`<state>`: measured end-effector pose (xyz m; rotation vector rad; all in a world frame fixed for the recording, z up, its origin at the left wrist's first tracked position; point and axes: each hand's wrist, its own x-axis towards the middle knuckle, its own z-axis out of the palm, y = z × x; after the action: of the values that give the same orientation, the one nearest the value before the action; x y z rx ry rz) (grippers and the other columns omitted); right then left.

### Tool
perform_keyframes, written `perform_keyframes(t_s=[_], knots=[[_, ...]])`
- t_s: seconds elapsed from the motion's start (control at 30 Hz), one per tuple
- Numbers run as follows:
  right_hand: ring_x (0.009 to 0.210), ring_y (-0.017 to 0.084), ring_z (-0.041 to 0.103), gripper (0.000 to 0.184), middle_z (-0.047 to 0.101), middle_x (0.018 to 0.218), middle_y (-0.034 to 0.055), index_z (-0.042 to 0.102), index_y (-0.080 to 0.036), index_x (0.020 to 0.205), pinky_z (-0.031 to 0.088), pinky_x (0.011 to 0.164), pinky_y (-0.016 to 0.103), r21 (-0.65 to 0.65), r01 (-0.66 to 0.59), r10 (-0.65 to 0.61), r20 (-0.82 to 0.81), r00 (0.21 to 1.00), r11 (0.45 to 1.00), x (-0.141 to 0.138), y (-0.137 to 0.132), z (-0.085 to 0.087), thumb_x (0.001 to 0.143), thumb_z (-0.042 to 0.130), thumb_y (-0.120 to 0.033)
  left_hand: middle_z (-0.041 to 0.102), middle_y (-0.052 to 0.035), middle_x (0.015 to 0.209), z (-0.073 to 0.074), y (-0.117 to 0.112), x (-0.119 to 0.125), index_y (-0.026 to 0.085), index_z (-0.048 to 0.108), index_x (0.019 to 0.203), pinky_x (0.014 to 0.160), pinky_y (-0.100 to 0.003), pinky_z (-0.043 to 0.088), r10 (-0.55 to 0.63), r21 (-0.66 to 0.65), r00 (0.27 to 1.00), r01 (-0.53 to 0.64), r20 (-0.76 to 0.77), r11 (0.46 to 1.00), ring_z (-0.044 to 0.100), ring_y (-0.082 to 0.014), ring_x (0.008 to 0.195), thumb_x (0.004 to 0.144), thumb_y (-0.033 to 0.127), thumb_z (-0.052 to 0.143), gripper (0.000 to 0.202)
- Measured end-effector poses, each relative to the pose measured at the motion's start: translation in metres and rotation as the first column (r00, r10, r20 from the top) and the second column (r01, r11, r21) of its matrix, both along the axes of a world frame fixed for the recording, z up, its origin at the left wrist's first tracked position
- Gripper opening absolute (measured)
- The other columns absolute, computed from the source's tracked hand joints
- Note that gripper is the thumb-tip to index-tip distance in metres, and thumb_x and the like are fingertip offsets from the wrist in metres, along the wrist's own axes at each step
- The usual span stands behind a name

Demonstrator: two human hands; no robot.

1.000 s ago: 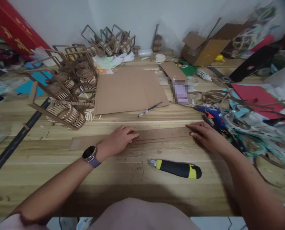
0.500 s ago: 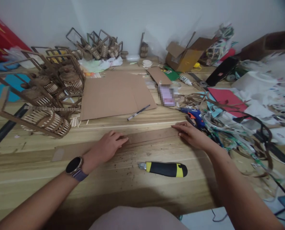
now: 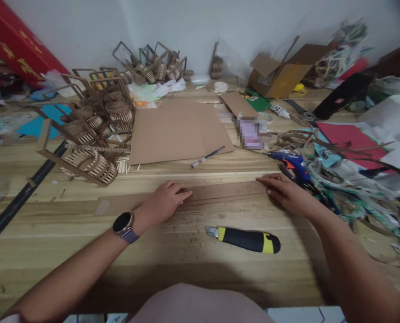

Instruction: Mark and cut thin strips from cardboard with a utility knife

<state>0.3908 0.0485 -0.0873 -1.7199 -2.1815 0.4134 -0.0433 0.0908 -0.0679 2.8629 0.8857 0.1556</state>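
A long brown cardboard strip (image 3: 220, 192) lies flat across the wooden table (image 3: 186, 264). My left hand (image 3: 162, 202) rests on the strip near its middle, fingers stretched out and pressed flat. My right hand (image 3: 287, 194) lies flat on the strip's right end, fingers extended. Neither hand holds anything. A black and yellow utility knife (image 3: 245, 238) lies on the table just in front of the strip, between my two hands, untouched. A dark watch (image 3: 123, 223) sits on my left wrist.
A large cardboard sheet (image 3: 178, 130) with a thin pen-like tool (image 3: 208, 156) lies behind the strip. Several cardboard lantern-like models (image 3: 92, 134) stand at the left. A blue glue gun (image 3: 292, 161), cardboard scraps, cables and coloured paper crowd the right. An open box (image 3: 280, 74) sits at the back.
Only the view has swung, right and then back left. Both hands have stayed flat on the cardboard strip and the knife has not moved.
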Motion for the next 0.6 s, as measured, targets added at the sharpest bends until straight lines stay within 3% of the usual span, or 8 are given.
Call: perform_keyframes(t_s=[0.27,0.37,0.6], knots=[[0.114,0.031,0.063,0.041,0.064,0.118,0.0135,0.069,-0.028,0.123,0.049,0.104,0.056,-0.001,0.0,0.0,0.0,1.0,1.0,0.001,0.003,0.0,0.087,0.048,-0.032,0.061,-0.0136,0.122,-0.002,-0.004,-0.001,0.02,0.062,0.135,0.095,-0.046,0.051,0.046,0.0,0.999,-0.046,0.019,0.999,0.057,-0.0263,0.109,0.101,0.015,0.047,0.037],[0.113,0.033,0.064,0.041,0.064,0.117,0.0139,0.07,-0.028,0.121,0.049,0.104,0.058,0.002,-0.003,0.003,-0.004,1.0,1.0,0.002,0.004,-0.002,0.087,0.048,-0.033,0.061,-0.014,0.119,0.0,-0.004,-0.005,0.016,0.064,0.131,0.097,-0.044,0.05,0.072,-0.044,0.996,-0.07,0.05,0.997,0.056,-0.0259,0.109,0.1,0.016,0.051,0.034],[0.111,0.04,0.064,0.04,0.065,0.117,0.0146,0.069,-0.032,0.121,0.051,0.101,0.063,0.001,-0.026,0.026,-0.008,1.0,1.0,0.012,0.009,-0.01,0.087,0.049,-0.038,0.065,-0.0108,0.115,0.002,-0.007,-0.037,0.018,0.067,0.124,0.096,-0.041,0.049,0.148,-0.112,0.985,-0.139,0.083,0.984,0.056,-0.0235,0.108,0.103,0.023,0.051,0.027]])
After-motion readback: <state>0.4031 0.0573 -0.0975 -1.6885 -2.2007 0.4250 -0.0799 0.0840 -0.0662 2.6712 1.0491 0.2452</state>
